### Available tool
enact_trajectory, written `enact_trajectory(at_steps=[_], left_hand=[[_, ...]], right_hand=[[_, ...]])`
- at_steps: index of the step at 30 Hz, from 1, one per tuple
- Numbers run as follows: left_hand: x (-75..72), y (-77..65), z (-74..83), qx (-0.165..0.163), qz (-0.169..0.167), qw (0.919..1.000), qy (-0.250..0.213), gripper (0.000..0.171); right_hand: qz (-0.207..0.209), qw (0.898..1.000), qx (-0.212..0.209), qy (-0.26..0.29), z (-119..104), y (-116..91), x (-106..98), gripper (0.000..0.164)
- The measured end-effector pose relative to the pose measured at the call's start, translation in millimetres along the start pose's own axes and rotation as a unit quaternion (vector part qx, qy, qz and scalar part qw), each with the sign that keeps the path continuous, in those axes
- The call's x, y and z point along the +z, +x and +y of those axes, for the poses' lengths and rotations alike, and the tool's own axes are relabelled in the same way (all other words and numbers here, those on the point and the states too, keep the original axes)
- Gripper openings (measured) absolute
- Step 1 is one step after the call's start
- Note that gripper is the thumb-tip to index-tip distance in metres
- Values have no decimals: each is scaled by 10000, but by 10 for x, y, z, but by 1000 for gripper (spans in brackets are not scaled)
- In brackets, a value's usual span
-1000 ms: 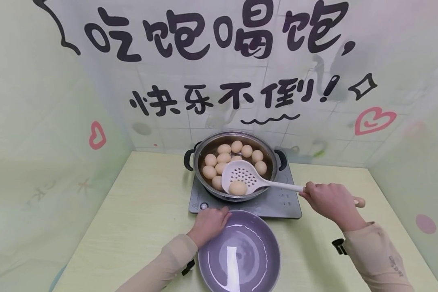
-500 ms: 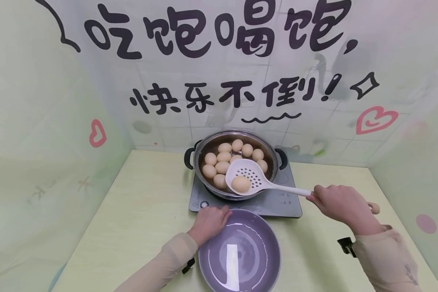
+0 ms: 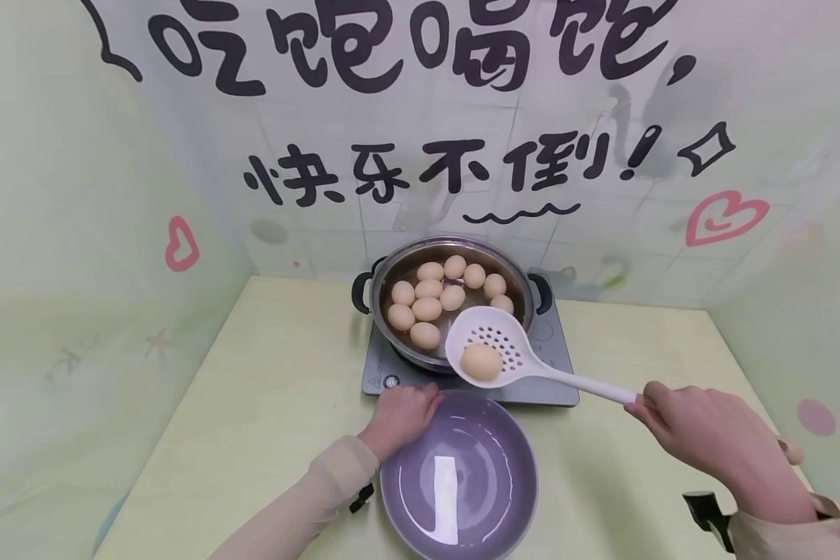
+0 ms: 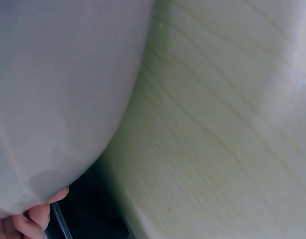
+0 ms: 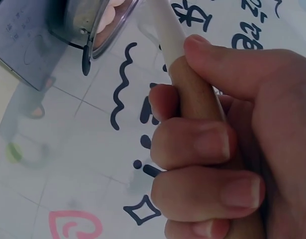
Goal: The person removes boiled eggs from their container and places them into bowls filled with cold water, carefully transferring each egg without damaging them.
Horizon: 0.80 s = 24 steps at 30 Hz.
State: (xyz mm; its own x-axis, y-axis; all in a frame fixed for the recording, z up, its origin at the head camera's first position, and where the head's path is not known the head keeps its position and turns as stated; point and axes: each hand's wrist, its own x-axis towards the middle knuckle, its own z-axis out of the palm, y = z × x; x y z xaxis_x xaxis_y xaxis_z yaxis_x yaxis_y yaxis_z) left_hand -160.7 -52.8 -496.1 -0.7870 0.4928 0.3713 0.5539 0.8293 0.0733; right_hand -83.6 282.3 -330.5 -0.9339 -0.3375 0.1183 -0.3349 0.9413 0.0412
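Note:
My right hand (image 3: 717, 435) grips the wooden handle (image 5: 195, 89) of a white slotted ladle (image 3: 532, 362), fingers wrapped round it in the right wrist view. One brown egg (image 3: 481, 362) lies in the ladle's bowl, over the pot's front right rim. Several more eggs (image 3: 428, 309) sit in liquid inside the steel pot (image 3: 385, 330). With curled fingers my left hand (image 3: 400, 420) holds the far left rim of a purple-grey bowl (image 3: 486, 474). In the left wrist view its fingertips (image 4: 39, 215) show at the edge of the bowl (image 4: 58, 89).
A flat grey induction cooker (image 3: 532, 393) bears the pot, whose black side handles (image 3: 362, 292) stick out. Right behind it rises a printed wall sheet (image 3: 308, 257). The pale wooden table (image 3: 273, 389) spreads to both sides.
The ladle with its egg has moved right and toward me, from over the pot to its front right rim. My left hand stays on the bowl. The head view has tilted slightly down.

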Motion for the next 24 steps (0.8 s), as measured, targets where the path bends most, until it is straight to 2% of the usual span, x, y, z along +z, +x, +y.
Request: enact_trajectory(at_steps=[5, 14, 18, 24], left_hand=[[9, 22, -9, 37, 59, 10000, 30, 26], [1, 39, -22, -45, -186, 9998, 55, 27], [-13, 38, -18, -79, -227, 9997, 34, 27], [-12, 27, -9, -140, -291, 9995, -20, 26]], right_hand=[[32, 9997, 244, -5, -71, -202, -11, 32], [67, 9981, 603, 57, -167, -505, 68, 34], [-126, 9968, 767, 206, -199, -605, 154, 33], [-647, 9928, 927, 388, -233, -697, 286, 34]])
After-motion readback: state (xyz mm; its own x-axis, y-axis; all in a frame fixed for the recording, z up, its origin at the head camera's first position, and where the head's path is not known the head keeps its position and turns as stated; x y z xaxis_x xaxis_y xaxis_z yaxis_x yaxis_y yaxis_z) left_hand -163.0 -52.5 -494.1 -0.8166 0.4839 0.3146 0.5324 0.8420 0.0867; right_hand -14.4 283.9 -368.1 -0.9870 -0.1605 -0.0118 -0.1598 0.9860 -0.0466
